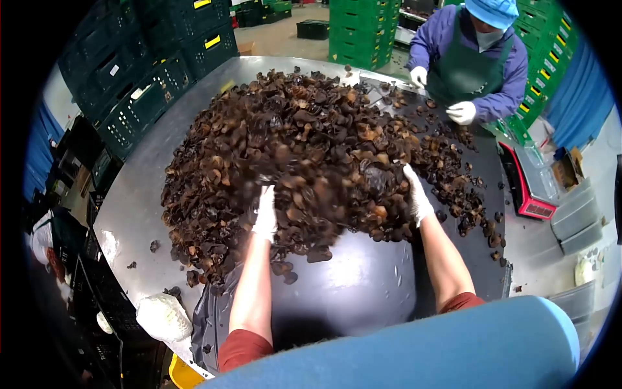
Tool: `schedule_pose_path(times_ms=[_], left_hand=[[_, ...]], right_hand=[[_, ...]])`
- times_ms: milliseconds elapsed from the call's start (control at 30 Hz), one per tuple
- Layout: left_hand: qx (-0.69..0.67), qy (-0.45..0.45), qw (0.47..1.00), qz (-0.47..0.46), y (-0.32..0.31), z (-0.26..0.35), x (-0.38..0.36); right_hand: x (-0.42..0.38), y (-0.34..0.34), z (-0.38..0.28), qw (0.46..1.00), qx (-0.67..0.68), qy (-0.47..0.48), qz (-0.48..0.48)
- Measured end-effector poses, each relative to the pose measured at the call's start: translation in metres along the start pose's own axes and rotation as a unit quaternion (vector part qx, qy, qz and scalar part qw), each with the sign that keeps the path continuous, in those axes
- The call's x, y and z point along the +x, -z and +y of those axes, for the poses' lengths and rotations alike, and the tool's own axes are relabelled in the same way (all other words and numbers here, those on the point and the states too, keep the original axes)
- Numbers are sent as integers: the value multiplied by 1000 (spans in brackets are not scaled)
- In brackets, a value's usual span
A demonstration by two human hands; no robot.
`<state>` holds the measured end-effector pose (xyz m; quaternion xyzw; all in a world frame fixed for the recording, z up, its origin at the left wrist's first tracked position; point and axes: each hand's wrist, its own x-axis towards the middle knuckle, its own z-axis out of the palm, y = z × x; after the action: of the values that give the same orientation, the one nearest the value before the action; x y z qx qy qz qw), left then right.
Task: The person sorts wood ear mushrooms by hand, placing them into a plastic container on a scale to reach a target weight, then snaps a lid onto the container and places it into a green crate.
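A large heap of brown-black wood ear mushrooms (291, 136) lies on the metal table (129, 220). My left hand (265, 212), in a white glove, reaches into the near side of the heap with its fingers extended and the tips partly hidden. Opposite it, my right hand (418, 196), also gloved in white, lies against the heap's right side, fingers stretched out. Mushrooms between the two hands are smeared by motion. Dark plastic sheeting (350, 279) covers the table's near part, in front of me.
Across the table on the right stands a co-worker (473, 65) with white gloves near scattered mushrooms. A red scale (528, 185) sits at the right. Dark crates (123, 71) are stacked at the left, green crates (363, 32) behind. A white bundle (163, 316) lies at the near-left edge.
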<state>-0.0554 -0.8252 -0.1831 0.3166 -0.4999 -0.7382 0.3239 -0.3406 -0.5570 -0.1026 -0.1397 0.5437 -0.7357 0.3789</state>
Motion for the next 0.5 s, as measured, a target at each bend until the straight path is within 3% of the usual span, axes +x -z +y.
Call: schedule_pose_path(times_ms=[67,100,133,200,233,267,300,333,400,467,500], left_hand=[[-51,7,996,-76,-13,-33,6],[-76,8,990,-115,-28,-46,3],[-61,-33,989,-131,-57,-21,-23],[-18,-82,982,-167,-105,18,-66],[11,-90,978,-188,-122,29,-82],[21,-95,969,-227,-127,11,-79],[31,-102,958,-266,-132,-7,-75],[-43,-133,938,-317,-145,-23,-80],[113,-162,929,-313,-166,-16,-110],[213,-182,904,-322,-191,-17,-141],[211,-147,907,-333,-204,-37,-150]], right_hand=[[-20,-18,-9,991,-109,78,-24],[-28,-23,-11,990,-120,70,-27],[-37,-28,-14,989,-131,62,-29],[-41,-18,-5,995,-85,53,-23],[-61,-23,-15,999,-20,-19,-22],[-82,-30,-26,995,44,-92,-21],[-84,-18,-19,994,28,-63,-82],[-92,-5,-10,998,-6,-57,-30],[-125,17,-9,996,-3,20,-86],[-188,-9,-55,994,-58,-27,-93],[-206,-8,-60,993,-77,-22,-88]])
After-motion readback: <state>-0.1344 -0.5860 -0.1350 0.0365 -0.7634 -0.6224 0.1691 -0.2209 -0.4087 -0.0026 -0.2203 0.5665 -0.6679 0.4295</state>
